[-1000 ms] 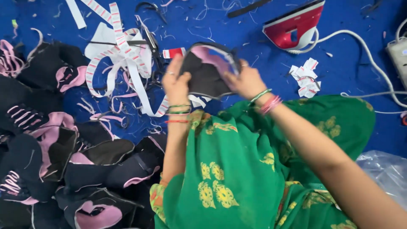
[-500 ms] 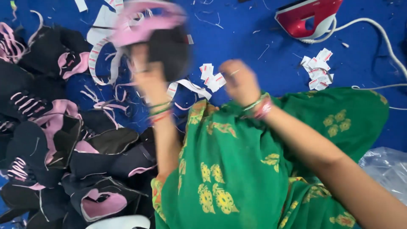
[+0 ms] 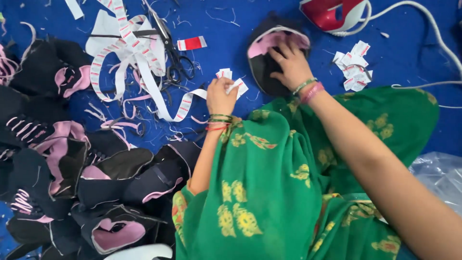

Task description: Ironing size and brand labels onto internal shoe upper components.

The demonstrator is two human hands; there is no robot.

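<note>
A black shoe upper piece with pink lining (image 3: 263,72) lies on the blue surface (image 3: 231,19), up the middle. My right hand (image 3: 288,65) rests flat on it, fingers spread over the pink edge. To its left, my left hand (image 3: 220,95) pinches a few small white labels (image 3: 239,87) just above the surface. Both wrists wear bangles. My green patterned garment (image 3: 269,192) covers my lap below both hands.
A heap of black and pink upper pieces (image 3: 72,178) fills the left side. Scissors (image 3: 171,43) lie on a tangle of red-and-white label tape (image 3: 130,48). A red and white iron (image 3: 337,14) with a white cord, more loose labels (image 3: 353,65) and a clear plastic bag (image 3: 438,175) are on the right.
The black piece, held up in my left hand before, now lies on the surface under my right hand. My left hand has let it go and taken up white labels.
</note>
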